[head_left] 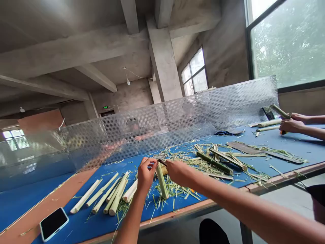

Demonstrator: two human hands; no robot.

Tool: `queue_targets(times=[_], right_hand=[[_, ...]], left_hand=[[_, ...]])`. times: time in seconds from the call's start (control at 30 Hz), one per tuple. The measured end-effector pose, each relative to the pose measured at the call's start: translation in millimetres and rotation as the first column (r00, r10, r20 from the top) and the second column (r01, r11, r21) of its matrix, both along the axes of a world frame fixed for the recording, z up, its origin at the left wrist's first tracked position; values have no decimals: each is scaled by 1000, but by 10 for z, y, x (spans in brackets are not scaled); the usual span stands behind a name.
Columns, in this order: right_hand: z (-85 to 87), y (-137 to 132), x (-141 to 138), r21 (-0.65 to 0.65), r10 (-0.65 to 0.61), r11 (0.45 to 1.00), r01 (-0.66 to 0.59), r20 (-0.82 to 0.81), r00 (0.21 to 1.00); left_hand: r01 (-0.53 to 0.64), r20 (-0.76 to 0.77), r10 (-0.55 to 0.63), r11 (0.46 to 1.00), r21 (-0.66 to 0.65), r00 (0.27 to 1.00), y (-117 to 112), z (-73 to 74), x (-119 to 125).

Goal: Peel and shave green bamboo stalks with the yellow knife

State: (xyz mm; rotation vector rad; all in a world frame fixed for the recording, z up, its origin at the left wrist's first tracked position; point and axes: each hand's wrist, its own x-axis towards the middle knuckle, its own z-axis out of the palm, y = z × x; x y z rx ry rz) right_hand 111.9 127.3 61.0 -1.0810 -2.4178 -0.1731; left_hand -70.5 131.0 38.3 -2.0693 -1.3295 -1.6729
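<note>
Long blue-topped workbench [286,149], green bamboo stalk [161,184] between both hands

Perforated metal screen [165,118] along the far side, well beyond the fingers; orange bench edge [175,211] just below them, loose shavings [175,191] all around. Peeled white stalks [115,196] just left of the fingers. Left hand [146,176] and right hand [180,173] closed, gripping the stalk's top and a small dark blade [162,162].

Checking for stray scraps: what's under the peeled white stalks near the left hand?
The peeled white stalks rest on a blue mat, with green shavings scattered among them. Whatever lies directly beneath the stalks is covered and cannot be seen.
</note>
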Motion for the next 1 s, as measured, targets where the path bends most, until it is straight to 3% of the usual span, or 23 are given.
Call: queue_targets(times=[0.17, 0.3, 0.5, 0.57, 0.7, 0.73, 0.77, 0.8, 0.93, 1.0], right_hand=[[-216, -50, -4, -177, -13, 984, -21, -188, 982], [-255, -45, -34, -266, -33, 962, -58, -323, 946], [-269, -20, 0, -318, 32, 925, -209, -481, 876], [-256, 21, -2, -409, 31, 865, -290, -534, 845], [-293, 94, -82, -654, -121, 581, -485, -659, 742], [-326, 105, -111, -671, -155, 530, -518, -678, 719], [-366, 114, -140, -668, -169, 516, -536, -693, 701], [-412, 123, -167, -648, -164, 541, -536, -706, 689], [-591, 156, -244, -465, -56, 773, -432, -727, 684], [-646, 162, -260, -398, -25, 829, -392, -728, 686]], left_hand=[[30, -14, -30, 1000, 5, 999, -18, -81, 26], [19, 16, -19, 1000, 22, 1000, -47, -101, 102], [14, 12, -14, 1000, 6, 1000, -70, -94, 141], [-6, 10, 6, 1000, 18, 1000, -73, -88, 148], [-49, 19, 49, 998, 35, 999, -82, -90, 165], [-56, 19, 55, 998, 35, 998, -85, -92, 168], [-61, 17, 60, 997, 37, 998, -88, -94, 170], [-63, 12, 62, 997, 38, 998, -90, -95, 172], [-69, -22, 71, 996, 58, 997, -92, -79, 189], [-79, -36, 81, 995, 53, 996, -90, -63, 207]])
